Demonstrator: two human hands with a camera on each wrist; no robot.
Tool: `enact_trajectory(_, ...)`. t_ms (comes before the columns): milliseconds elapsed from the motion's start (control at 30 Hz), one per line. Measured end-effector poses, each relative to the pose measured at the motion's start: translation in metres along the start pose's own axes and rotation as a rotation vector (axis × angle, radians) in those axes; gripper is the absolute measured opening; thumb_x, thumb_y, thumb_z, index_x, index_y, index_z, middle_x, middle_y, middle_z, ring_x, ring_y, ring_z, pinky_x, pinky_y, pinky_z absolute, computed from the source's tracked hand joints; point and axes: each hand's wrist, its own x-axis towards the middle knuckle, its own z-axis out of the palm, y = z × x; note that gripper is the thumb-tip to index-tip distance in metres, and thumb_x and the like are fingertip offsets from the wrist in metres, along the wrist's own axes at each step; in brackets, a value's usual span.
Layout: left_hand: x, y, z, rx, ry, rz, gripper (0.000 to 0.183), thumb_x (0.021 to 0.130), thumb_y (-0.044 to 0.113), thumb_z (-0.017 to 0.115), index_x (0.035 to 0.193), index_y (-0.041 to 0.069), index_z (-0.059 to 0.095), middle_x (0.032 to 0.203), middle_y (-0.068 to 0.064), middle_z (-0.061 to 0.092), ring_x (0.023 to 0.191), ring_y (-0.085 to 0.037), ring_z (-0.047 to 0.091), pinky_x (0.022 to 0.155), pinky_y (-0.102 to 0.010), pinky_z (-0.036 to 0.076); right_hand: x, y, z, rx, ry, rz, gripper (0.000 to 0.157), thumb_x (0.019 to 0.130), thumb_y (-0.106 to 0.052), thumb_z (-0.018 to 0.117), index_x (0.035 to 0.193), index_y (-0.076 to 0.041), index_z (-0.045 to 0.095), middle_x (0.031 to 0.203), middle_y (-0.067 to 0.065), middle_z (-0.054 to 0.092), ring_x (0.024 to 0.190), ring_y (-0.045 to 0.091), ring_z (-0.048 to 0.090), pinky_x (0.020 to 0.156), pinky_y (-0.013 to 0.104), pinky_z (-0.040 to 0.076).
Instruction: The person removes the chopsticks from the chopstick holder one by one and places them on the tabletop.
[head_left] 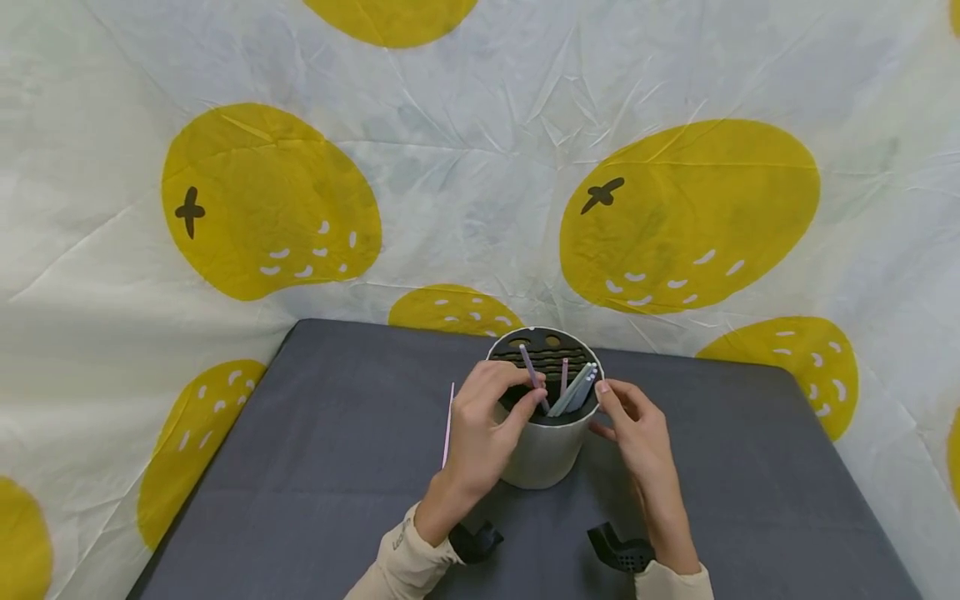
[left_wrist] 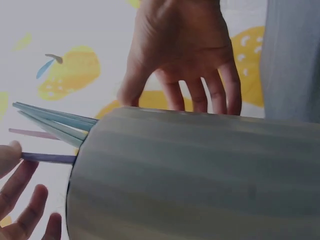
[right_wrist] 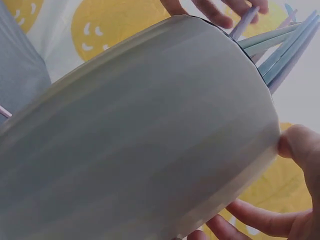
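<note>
A pale cylindrical utensil holder [head_left: 542, 458] stands upright on the dark table, with a black slotted insert [head_left: 510, 353] in its top. My left hand [head_left: 483, 421] pinches a purple chopstick [left_wrist: 50, 158] between thumb and fingertips; the stick's lower end is inside the holder's front opening. Several teal and blue chopsticks [head_left: 573, 390] lean to the right in that same opening, and a pink chopstick [head_left: 565, 373] rises behind them. My right hand [head_left: 643, 437] holds the holder's right side, thumb at the rim and fingers along the outer wall [right_wrist: 150, 125].
A thin pink stick [head_left: 448, 425] lies on the dark table cover [head_left: 322, 450] left of the holder, partly hidden by my left hand. Right behind the table hangs a white cloth [head_left: 465, 200] printed with yellow fruit.
</note>
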Motion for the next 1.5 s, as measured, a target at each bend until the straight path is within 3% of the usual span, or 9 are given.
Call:
enact_trajectory(267,0.001,0.005,-0.008,-0.248,0.107,-0.009,0.027,0.088,-0.015,0.072,0.110,0.000,0.074,0.106,-0.018,0.075,0.100,-0.024,0.073,0.084,-0.029,0.062,0.000,0.000,-0.001,-0.010,-0.005,0.016,0.052,0.105,-0.043,0.061,0.140,-0.005,0.061,0.125,-0.002,0.060,0.104,0.003,0.060,0.086,0.028,0.063)
enact_trajectory(367,0.002,0.006,-0.013,-0.307,0.143,-0.008,0.029,0.088,-0.018,0.070,0.112,-0.003,0.074,0.105,-0.022,0.074,0.100,-0.023,0.074,0.086,-0.030,0.063,0.000,0.000,-0.001,-0.010,0.001,0.017,0.053,0.105,-0.044,0.061,0.141,-0.005,0.061,0.126,0.000,0.060,0.105,0.005,0.058,0.085,0.026,0.063)
enact_trajectory(600,0.001,0.004,-0.022,-0.427,0.296,0.116,0.029,0.090,-0.019,0.067,0.117,-0.013,0.071,0.103,-0.023,0.072,0.100,-0.020,0.076,0.090,-0.033,0.063,0.002,0.001,-0.002,-0.011,0.019,0.015,0.052,0.105,-0.044,0.061,0.140,-0.005,0.061,0.118,-0.008,0.061,0.104,0.005,0.058,0.082,0.023,0.062)
enact_trajectory(733,0.002,0.004,-0.030,-0.429,0.379,0.144,0.024,0.092,-0.014,0.067,0.117,-0.015,0.070,0.102,-0.018,0.073,0.097,-0.020,0.076,0.090,-0.033,0.063,0.002,0.001,-0.001,-0.008,0.022,0.014,0.052,0.105,-0.044,0.061,0.140,-0.005,0.061,0.115,-0.011,0.060,0.104,0.006,0.058,0.081,0.022,0.062)
enact_trajectory(867,0.002,0.002,-0.041,-0.403,0.413,0.082,0.024,0.092,-0.017,0.066,0.116,-0.018,0.068,0.102,-0.014,0.073,0.095,-0.019,0.076,0.088,-0.034,0.064,0.003,0.001,-0.001,0.005,0.024,0.012,0.052,0.105,-0.043,0.061,0.139,-0.004,0.061,0.112,-0.014,0.061,0.104,0.006,0.058,0.080,0.022,0.062)
enact_trajectory(1067,0.003,-0.001,-0.058,-0.427,0.455,-0.083,0.026,0.093,-0.020,0.062,0.119,-0.023,0.063,0.103,-0.007,0.076,0.091,-0.019,0.077,0.086,-0.037,0.064,0.003,0.001,0.000,-0.002,0.016,0.011,0.052,0.105,-0.045,0.061,0.139,-0.006,0.061,0.115,-0.012,0.061,0.106,0.007,0.058,0.081,0.022,0.061)
enact_trajectory(1267,0.012,-0.003,-0.073,-0.446,0.560,-0.085,0.025,0.093,-0.020,0.061,0.118,-0.023,0.063,0.097,-0.011,0.077,0.083,-0.022,0.077,0.082,-0.037,0.065,0.003,0.000,0.001,-0.015,0.020,0.010,0.052,0.105,-0.045,0.060,0.139,-0.006,0.061,0.115,-0.010,0.061,0.105,0.006,0.058,0.081,0.021,0.061)
enact_trajectory(1367,0.015,-0.005,-0.081,-0.422,0.552,-0.102,0.025,0.094,-0.020,0.061,0.118,-0.022,0.065,0.096,-0.012,0.075,0.082,-0.022,0.076,0.080,-0.037,0.065,0.003,-0.001,0.002,-0.011,0.024,0.007,0.052,0.105,-0.045,0.060,0.138,-0.005,0.062,0.111,-0.012,0.061,0.103,0.006,0.059,0.080,0.021,0.061)
enact_trajectory(1500,0.012,-0.014,-0.091,-0.411,0.518,-0.190,0.026,0.095,-0.017,0.061,0.121,-0.018,0.067,0.096,-0.012,0.074,0.080,-0.020,0.076,0.077,-0.035,0.065,0.003,-0.001,0.003,-0.002,0.023,0.008,0.052,0.105,-0.044,0.060,0.138,-0.005,0.062,0.108,-0.015,0.062,0.102,0.006,0.059,0.080,0.020,0.061)
